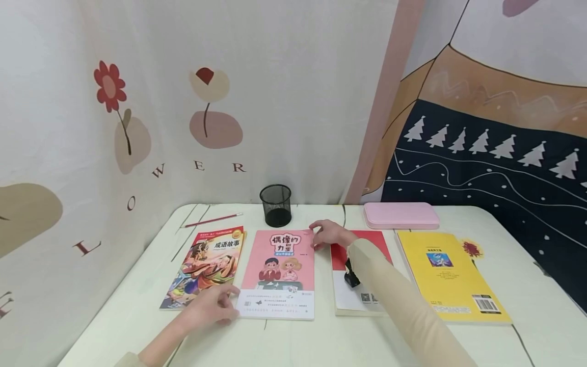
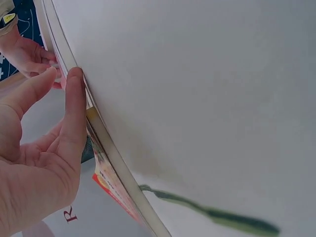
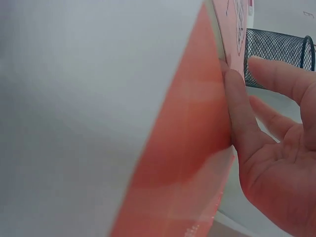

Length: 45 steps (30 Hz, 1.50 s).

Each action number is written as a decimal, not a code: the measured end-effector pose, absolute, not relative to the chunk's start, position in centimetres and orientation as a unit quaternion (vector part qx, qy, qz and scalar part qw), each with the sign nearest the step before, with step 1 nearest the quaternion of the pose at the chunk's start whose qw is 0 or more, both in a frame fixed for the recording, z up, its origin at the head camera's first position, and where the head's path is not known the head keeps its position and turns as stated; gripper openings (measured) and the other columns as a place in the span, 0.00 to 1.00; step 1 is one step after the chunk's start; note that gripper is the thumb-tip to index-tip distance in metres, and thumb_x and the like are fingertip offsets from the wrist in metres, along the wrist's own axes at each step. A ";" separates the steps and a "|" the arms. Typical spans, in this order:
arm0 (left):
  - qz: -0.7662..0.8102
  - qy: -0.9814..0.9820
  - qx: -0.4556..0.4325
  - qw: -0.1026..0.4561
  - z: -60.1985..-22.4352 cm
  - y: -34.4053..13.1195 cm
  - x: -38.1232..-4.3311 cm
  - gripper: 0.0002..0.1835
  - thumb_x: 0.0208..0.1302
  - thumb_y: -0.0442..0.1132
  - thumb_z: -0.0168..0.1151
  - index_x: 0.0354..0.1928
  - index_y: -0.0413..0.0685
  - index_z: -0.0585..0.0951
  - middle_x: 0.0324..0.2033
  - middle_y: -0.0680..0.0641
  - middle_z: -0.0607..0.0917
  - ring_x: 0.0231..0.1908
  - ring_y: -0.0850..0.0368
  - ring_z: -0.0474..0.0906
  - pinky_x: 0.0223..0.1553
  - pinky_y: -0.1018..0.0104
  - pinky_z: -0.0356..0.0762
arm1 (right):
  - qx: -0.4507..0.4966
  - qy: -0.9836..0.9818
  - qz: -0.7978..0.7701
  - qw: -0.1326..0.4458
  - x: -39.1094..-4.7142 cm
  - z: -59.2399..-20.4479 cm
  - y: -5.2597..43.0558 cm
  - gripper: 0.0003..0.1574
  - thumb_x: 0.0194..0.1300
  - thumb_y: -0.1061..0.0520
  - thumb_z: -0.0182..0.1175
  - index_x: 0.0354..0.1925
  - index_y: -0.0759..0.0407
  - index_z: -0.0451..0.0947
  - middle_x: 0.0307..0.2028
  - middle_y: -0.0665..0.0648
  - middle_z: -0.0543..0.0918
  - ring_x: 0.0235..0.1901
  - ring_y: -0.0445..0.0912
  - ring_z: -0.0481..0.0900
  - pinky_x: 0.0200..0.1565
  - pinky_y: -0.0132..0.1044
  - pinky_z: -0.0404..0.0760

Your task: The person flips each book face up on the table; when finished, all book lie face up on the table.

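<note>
A pink book point(image 1: 285, 260) with two cartoon children on its cover lies flat on the table, between my two hands. My left hand point(image 1: 208, 308) touches its lower left corner; in the left wrist view, fingers point(image 2: 75, 98) rest against the book's edge, rather straight. At the upper right corner, my right hand point(image 1: 329, 234) touches the pink book's side with its fingertips. The right wrist view shows a finger point(image 3: 239, 98) along the edge and the thumb standing apart. Left of the pink book lies a colourful storybook point(image 1: 206, 270), partly behind my left hand.
Under my right forearm lies a red and white book point(image 1: 344, 295), partly hidden. Further right is a yellow book point(image 1: 451, 278). Along the back are a red pencil point(image 1: 213, 220), a black mesh pen holder point(image 1: 276, 206) and a pink pencil case point(image 1: 401, 215). Printed curtains surround the table.
</note>
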State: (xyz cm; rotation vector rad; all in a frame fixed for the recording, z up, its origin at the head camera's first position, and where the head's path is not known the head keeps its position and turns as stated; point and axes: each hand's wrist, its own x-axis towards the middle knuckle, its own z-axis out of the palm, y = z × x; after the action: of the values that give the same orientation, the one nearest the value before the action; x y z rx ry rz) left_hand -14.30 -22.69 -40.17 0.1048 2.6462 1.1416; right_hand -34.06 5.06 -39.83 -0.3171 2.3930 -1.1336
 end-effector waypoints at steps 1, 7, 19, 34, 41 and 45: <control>0.395 0.909 0.036 0.126 -40.1 -22.7 -14.3 0.24 0.46 0.36 0.67 0.47 0.36 0.73 0.19 0.50 0.75 0.18 0.57 0.72 0.20 0.67 0.69 | -0.118 0.873 -0.412 0.234 -34.0 -39.7 5.1 0.29 0.56 0.63 0.58 0.57 0.59 0.65 0.37 0.58 0.74 0.27 0.45 0.79 0.39 0.36 0.75; 0.405 0.910 0.038 0.081 -39.5 -22.2 -14.7 0.22 0.50 0.40 0.65 0.47 0.39 0.74 0.18 0.50 0.73 0.14 0.55 0.71 0.13 0.69 0.65 | -0.124 0.872 -0.423 0.214 -33.5 -38.4 6.1 0.28 0.57 0.62 0.58 0.57 0.62 0.64 0.35 0.60 0.74 0.26 0.46 0.79 0.35 0.36 0.78; 0.415 0.907 0.064 0.037 -38.5 -19.8 -15.7 0.18 0.51 0.43 0.64 0.44 0.44 0.77 0.21 0.52 0.76 0.17 0.57 0.70 0.17 0.70 0.67 | -0.175 0.879 -0.397 0.199 -32.0 -37.2 9.4 0.26 0.58 0.60 0.58 0.54 0.65 0.67 0.33 0.58 0.76 0.26 0.46 0.78 0.33 0.35 0.79; 0.429 0.885 0.164 0.077 -38.6 -15.6 -16.8 0.19 0.53 0.43 0.63 0.46 0.42 0.76 0.29 0.54 0.78 0.29 0.57 0.71 0.26 0.69 0.72 | -0.210 0.871 -0.400 0.191 -30.5 -37.6 14.0 0.26 0.57 0.56 0.59 0.54 0.61 0.68 0.34 0.56 0.75 0.30 0.48 0.75 0.33 0.37 0.77; 0.459 0.860 0.188 0.119 -39.0 -13.6 -17.3 0.19 0.51 0.40 0.64 0.46 0.41 0.76 0.31 0.52 0.77 0.24 0.56 0.73 0.17 0.66 0.74 | -0.184 0.887 -0.391 0.164 -30.8 -38.3 16.3 0.28 0.55 0.56 0.61 0.54 0.60 0.69 0.40 0.56 0.74 0.34 0.47 0.74 0.34 0.34 0.77; 0.479 0.845 0.187 0.151 -39.4 -12.7 -17.5 0.19 0.52 0.40 0.64 0.46 0.41 0.75 0.32 0.50 0.77 0.23 0.56 0.76 0.18 0.64 0.75 | -0.163 0.884 -0.406 0.165 -31.2 -38.5 17.4 0.27 0.56 0.57 0.60 0.54 0.61 0.68 0.44 0.59 0.73 0.37 0.49 0.74 0.34 0.35 0.78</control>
State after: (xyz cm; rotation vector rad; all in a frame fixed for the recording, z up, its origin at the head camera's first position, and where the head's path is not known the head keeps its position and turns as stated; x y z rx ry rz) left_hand -17.49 -12.74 -39.36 0.5364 2.4258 1.3747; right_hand -31.20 17.44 -38.50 -0.4638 2.5187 -1.1581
